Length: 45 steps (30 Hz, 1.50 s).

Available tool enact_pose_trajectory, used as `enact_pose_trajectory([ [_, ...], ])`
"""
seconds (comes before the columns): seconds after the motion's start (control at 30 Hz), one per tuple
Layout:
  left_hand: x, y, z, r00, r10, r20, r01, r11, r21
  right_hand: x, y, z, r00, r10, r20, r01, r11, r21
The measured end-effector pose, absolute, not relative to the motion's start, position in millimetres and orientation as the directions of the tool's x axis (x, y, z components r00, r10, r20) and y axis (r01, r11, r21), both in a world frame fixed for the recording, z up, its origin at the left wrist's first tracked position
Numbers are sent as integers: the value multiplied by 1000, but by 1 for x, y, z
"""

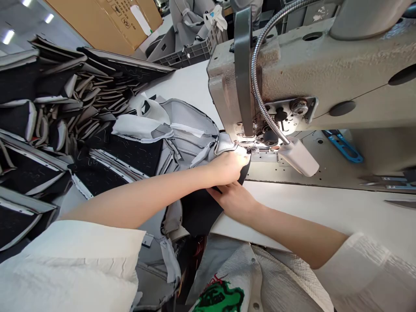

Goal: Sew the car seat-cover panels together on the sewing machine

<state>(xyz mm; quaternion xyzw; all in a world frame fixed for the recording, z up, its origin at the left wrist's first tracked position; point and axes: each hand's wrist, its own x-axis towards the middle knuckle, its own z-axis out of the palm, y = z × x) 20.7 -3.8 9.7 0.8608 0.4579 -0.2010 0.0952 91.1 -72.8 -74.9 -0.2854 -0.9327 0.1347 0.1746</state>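
Note:
My left hand [230, 167] is closed on the edge of a grey padded fabric piece [191, 149], right beside the needle area of a sewing machine [260, 145]. Just below it, my right hand [236, 201] grips a black fabric panel [203, 210], its fingertips partly hidden under the left hand. The grey piece, with white strips sewn on it, spreads left across the table, and part of it hangs down toward my lap. Its edge at the presser foot is hidden by the left hand's fingers.
Stacks of black and grey fabric panels [91, 95] crowd the left side. A cardboard box [107, 21] and a grey crate [191, 47] stand behind. Blue thread snips [344, 146] lie on the machine bed; a white lamp head [299, 157] hangs beside the needle.

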Motion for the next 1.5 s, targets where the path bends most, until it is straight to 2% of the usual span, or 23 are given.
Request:
enact_pose_trajectory([
  [0.23, 27, -9, 2, 462, 789, -405, 874, -483, 56, 97, -72, -75, -792, 562, 237, 466, 808, -360],
  [0.43, 22, -1, -20, 515, 821, -247, 857, -488, 166, 97, -74, -78, -809, 526, 263, 427, 832, -353],
  [0.6, 19, -2, -31, 598, 790, -136, 801, -591, 96, 91, -72, -79, -816, 499, 291, 373, 839, -395],
  [0.7, 8, -10, -22, 650, 750, -120, 757, -653, 18, 90, -68, -79, -827, 484, 286, 373, 853, -364],
  [0.8, -28, -29, -4, 743, 669, -13, 667, -742, -66, 94, -65, -76, -834, 460, 305, 371, 876, -307],
  [0.83, -45, -37, 1, 721, 693, 26, 691, -715, -109, 95, -65, -74, -830, 458, 319, 371, 879, -299],
  [0.9, -81, -51, 9, 559, 827, 59, 822, -543, -174, 98, -67, -70, -818, 470, 332, 374, 873, -313],
  [0.97, -111, -58, 10, 359, 933, 31, 920, -349, -176, 99, -69, -68, -817, 485, 312, 374, 857, -354],
  [1.03, -128, -54, 6, 301, 954, -3, 944, -298, -139, 99, -71, -67, -826, 492, 275, 371, 842, -391],
  [1.23, -125, -23, 16, 462, 885, 59, 887, -460, -33, 100, -76, -64, -836, 517, 183, 403, 806, -434],
  [1.37, -98, -39, 41, 511, 856, 83, 857, -498, -134, 100, -76, -64, -848, 492, 197, 366, 813, -453],
  [1.5, -66, -73, 44, 646, 758, -85, 721, -644, -257, 97, -74, -67, -850, 502, 159, 380, 794, -475],
])
